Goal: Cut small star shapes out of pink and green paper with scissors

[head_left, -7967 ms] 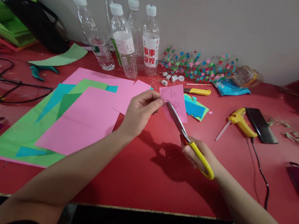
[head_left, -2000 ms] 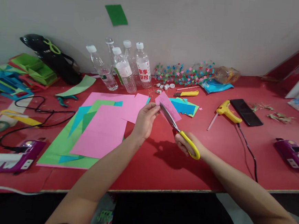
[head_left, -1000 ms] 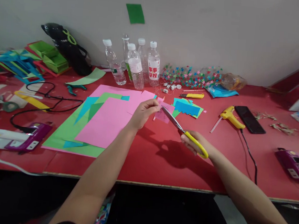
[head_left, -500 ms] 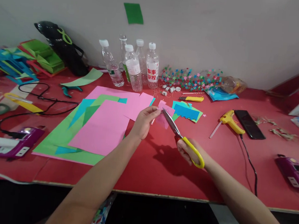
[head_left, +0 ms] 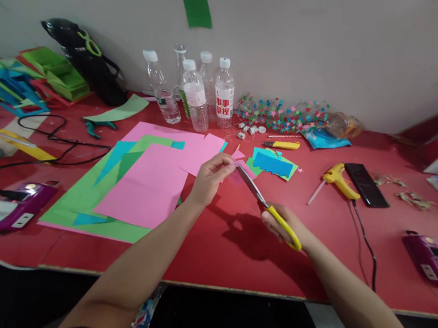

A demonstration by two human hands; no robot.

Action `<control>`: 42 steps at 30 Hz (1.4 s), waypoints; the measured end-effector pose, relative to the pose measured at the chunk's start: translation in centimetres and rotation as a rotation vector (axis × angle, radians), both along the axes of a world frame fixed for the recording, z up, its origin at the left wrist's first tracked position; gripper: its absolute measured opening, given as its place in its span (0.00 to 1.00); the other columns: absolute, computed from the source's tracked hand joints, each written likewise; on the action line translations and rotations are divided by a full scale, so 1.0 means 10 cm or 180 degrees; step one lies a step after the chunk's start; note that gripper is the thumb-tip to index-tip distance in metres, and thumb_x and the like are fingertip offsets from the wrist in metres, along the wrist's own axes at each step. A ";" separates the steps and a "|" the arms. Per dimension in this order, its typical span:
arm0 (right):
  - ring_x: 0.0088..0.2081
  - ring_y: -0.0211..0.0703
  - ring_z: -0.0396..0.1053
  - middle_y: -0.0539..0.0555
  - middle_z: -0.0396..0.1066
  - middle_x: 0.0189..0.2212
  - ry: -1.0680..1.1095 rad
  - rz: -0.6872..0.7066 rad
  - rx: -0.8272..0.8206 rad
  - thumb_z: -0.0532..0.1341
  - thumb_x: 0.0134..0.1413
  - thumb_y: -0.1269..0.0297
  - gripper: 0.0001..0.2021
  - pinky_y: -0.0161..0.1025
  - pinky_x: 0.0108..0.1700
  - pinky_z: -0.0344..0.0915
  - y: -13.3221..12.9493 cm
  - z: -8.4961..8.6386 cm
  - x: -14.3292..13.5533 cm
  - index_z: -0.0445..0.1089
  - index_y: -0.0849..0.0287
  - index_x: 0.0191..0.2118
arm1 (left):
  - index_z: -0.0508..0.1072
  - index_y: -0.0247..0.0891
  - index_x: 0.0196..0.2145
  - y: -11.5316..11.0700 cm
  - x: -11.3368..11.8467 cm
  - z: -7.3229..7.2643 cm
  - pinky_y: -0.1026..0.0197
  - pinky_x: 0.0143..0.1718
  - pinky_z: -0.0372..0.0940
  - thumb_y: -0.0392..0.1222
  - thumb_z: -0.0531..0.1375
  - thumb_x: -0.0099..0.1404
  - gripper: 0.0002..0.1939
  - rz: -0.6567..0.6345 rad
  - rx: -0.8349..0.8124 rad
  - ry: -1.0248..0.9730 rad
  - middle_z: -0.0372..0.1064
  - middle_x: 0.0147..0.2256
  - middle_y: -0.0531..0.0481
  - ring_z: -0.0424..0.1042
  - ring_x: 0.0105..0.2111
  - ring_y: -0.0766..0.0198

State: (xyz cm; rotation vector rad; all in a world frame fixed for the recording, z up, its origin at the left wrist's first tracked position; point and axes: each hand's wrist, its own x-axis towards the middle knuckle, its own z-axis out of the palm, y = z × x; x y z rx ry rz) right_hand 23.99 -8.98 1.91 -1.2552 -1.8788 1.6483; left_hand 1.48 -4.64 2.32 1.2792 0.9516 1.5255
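Observation:
Between thumb and fingers, my left hand (head_left: pixel 211 177) pinches a small piece of pink paper (head_left: pixel 235 168) above the red table. My right hand (head_left: pixel 277 223) is closed on the yellow-handled scissors (head_left: pixel 283 222), whose blades point up and left to the paper by my left fingertips. The blades look nearly closed. Just beyond the fingertips lies another pink scrap. To the right of it sits a jagged-edged blue paper piece (head_left: pixel 272 164) on green paper, with a small pink star (head_left: pixel 300 170) beside it. Large pink sheets (head_left: pixel 145 183) over green and blue ones lie left of my left hand.
Plastic bottles (head_left: pixel 196 99) and a string of stars (head_left: pixel 279 113) line the wall. A yellow cutter (head_left: pixel 282 144) lies in front of them. At right are a glue gun (head_left: pixel 337 179), its cord, and a phone (head_left: pixel 367 185). Purple power strips (head_left: pixel 22 208) and cables sit at both sides.
The pink piece at my left fingertips has turned and looks smaller. The scissor blades have come closer together. The whole view has shifted slightly.

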 end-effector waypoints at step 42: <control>0.13 0.29 0.51 0.42 0.51 0.15 -0.0085 -0.0051 -0.0154 0.54 0.51 0.34 0.27 0.30 0.13 0.49 0.02 -0.02 0.00 0.52 0.56 0.24 | 0.73 0.40 0.27 0.04 -0.06 -0.02 0.55 0.51 0.60 0.39 0.62 0.59 0.04 0.0517 0.0223 0.0689 0.69 0.38 0.50 0.68 0.43 0.61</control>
